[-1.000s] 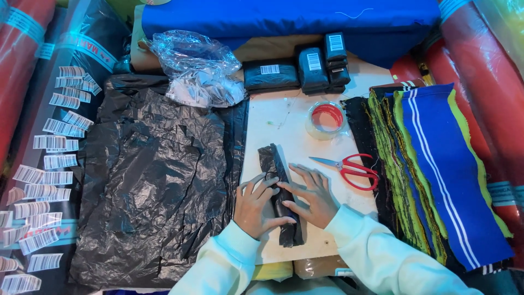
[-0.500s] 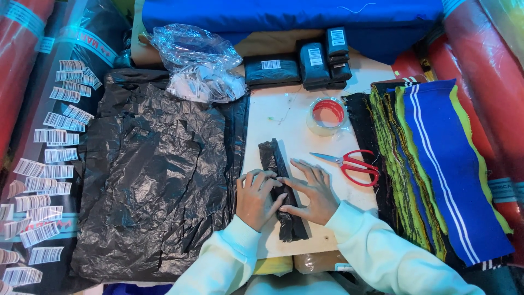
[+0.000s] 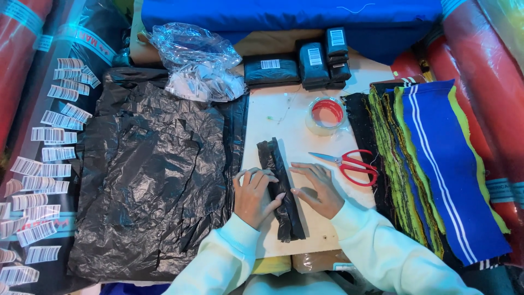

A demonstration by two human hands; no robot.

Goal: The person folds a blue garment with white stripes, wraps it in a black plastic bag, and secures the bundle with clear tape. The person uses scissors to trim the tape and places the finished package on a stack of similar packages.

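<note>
Both hands lay flat with fingers spread, closing on nothing, each pressing one side of a narrow black plastic bundle [image 3: 281, 191] near the front edge of the white table [image 3: 297, 128]. At the far left edge, white barcode labels [image 3: 46, 158] were stuck in rows on dark wrapping, beside a red fabric roll [image 3: 13, 71]. Next to them a big crumpled black plastic sheet [image 3: 150, 180] covered the left part of the table, and a clear plastic bag [image 3: 196, 63] lay at its back corner. The left hand [image 3: 255, 195] rested palm down against the bundle's left side, its fingertips touching the plastic. That bundle ran lengthwise from the middle of the table toward the front edge, slightly tilted, folded long and thin. The right hand [image 3: 316, 188] pressed its right side, fingers pointing toward the strip. Both arms wore pale mint sleeves [image 3: 382, 254]. Along the back edge sat small black wrapped packs [image 3: 305, 65] bearing white labels. A roll of clear tape [image 3: 326, 114] stood behind the right hand, and red-handled scissors [image 3: 352, 164] lay just beside that hand, closed. Toward the right edge lay a stack of knitted fabric strips [image 3: 431, 158] in black, green and blue with white stripes, and beyond it another red fabric roll [image 3: 486, 82].
</note>
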